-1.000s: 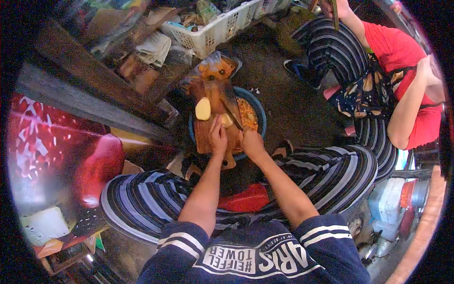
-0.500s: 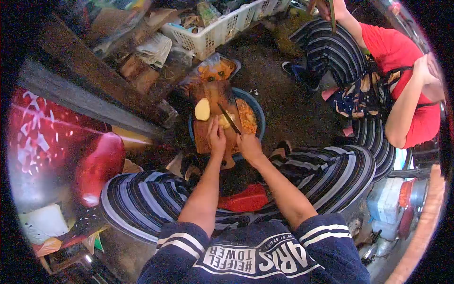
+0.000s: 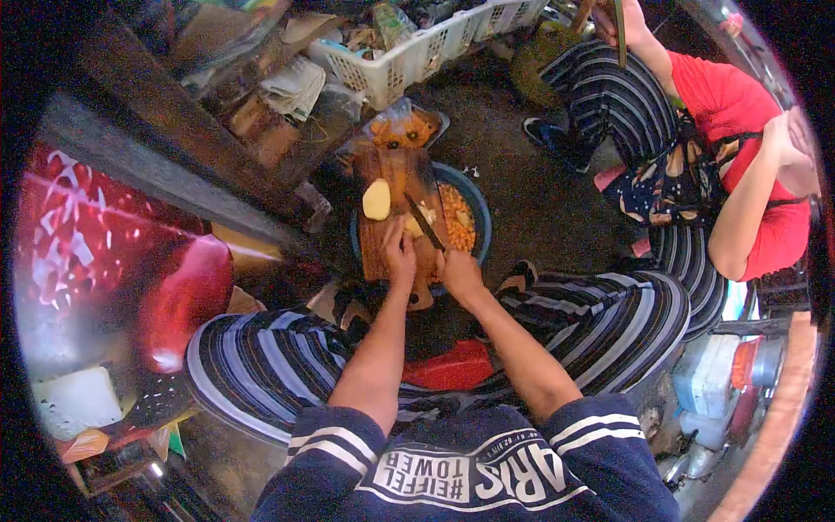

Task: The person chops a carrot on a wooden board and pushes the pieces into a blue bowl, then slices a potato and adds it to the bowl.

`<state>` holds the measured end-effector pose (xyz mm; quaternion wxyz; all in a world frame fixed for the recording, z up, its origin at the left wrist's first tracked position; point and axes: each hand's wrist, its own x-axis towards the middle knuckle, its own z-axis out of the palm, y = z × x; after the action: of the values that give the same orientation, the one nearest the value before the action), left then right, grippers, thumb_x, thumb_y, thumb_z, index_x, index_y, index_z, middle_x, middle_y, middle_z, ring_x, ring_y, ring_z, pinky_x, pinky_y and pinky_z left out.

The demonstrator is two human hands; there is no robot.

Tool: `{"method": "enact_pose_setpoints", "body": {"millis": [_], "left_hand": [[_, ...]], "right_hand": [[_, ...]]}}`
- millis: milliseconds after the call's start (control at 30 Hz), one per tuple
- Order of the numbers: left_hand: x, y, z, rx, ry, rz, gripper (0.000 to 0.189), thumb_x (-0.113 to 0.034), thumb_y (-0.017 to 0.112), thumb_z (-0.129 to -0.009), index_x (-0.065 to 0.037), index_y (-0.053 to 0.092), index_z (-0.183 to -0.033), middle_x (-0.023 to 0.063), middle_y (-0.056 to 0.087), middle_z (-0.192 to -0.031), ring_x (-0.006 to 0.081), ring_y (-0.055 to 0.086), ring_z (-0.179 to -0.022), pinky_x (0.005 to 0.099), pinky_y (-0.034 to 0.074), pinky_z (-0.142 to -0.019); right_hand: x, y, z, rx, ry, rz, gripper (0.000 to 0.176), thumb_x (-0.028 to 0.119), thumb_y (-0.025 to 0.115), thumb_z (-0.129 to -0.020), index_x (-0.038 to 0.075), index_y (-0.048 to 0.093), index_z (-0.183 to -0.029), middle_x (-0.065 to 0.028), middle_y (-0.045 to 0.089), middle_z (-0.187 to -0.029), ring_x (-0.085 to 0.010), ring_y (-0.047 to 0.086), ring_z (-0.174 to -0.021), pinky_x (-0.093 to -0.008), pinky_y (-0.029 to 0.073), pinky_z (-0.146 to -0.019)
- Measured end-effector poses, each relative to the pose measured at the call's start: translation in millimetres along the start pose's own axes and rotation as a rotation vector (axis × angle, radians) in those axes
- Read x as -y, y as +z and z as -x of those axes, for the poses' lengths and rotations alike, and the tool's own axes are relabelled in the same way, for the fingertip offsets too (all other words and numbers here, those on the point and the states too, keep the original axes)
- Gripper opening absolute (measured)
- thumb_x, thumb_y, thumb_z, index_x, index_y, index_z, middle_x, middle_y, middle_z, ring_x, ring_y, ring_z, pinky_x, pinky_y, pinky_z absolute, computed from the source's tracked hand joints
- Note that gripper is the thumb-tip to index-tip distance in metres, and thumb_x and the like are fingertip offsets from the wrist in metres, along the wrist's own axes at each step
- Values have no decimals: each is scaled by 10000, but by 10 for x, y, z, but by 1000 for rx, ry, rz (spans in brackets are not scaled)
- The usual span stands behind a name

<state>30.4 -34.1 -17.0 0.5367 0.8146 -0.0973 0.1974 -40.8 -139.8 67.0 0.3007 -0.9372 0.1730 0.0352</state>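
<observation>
My right hand [image 3: 460,272] is wrapped round the handle of a knife [image 3: 424,221], whose blade points up and left over the wooden cutting board [image 3: 396,174]. Beneath the blade lies a pale yellow piece that looks like potato [image 3: 417,226], held against the board by the closed fingers of my left hand [image 3: 398,252]. A larger peeled potato piece [image 3: 377,200] rests on the board, left of the knife. The board lies across a blue basin [image 3: 484,213], where small orange diced pieces [image 3: 458,217] show on the right.
Beyond the board is a clear plastic bag [image 3: 400,130] with orange contents. A white plastic crate [image 3: 391,74] stands behind. At right sits another person in a red shirt [image 3: 731,87]. A red object [image 3: 450,365] lies between my legs.
The view has shifted slightly, so the scene sits a little lower and to the right. Both hands keep nearly the same places on the knife and the potato.
</observation>
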Motion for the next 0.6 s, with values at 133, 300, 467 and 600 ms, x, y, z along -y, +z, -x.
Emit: {"method": "enact_pose_setpoints", "body": {"millis": [133, 300, 467, 600], "left_hand": [[-57, -12, 28, -2, -103, 22, 282, -22, 502, -805, -5, 556, -1081, 158, 560, -1075, 291, 513, -1033, 338, 387, -894], [-14, -40, 46, 19, -90, -29, 234, -19, 493, -808, 12, 572, -1026, 149, 575, -1032, 285, 531, -991, 336, 397, -876], [-68, -50, -30, 41, -107, 78, 219, -27, 497, -805, 17, 572, -1006, 152, 579, -1009, 288, 533, -972, 339, 398, -868], [-51, -40, 7, -13, -119, 61, 223, -34, 531, -781, 7, 571, -997, 148, 570, -1033, 290, 515, -996, 346, 383, -888]], "right_hand": [[10, 13, 60, 44, -30, 94, 325, 259, 460, -838, -25, 601, -768, -239, 583, -683, -380, 592, -670, -447, 480, -622], [-70, 312, 74, 44, -79, 198, 355, 280, 465, -838, -33, 604, -744, -235, 587, -670, -387, 593, -658, -454, 484, -623], [-20, 115, 2, 55, -24, 74, 360, 275, 466, -837, -41, 600, -728, -250, 579, -666, -394, 590, -655, -453, 485, -610], [33, -41, 68, -4, -59, -6, 342, 263, 474, -834, -45, 593, -742, -261, 572, -662, -404, 585, -653, -447, 487, -603]]}}
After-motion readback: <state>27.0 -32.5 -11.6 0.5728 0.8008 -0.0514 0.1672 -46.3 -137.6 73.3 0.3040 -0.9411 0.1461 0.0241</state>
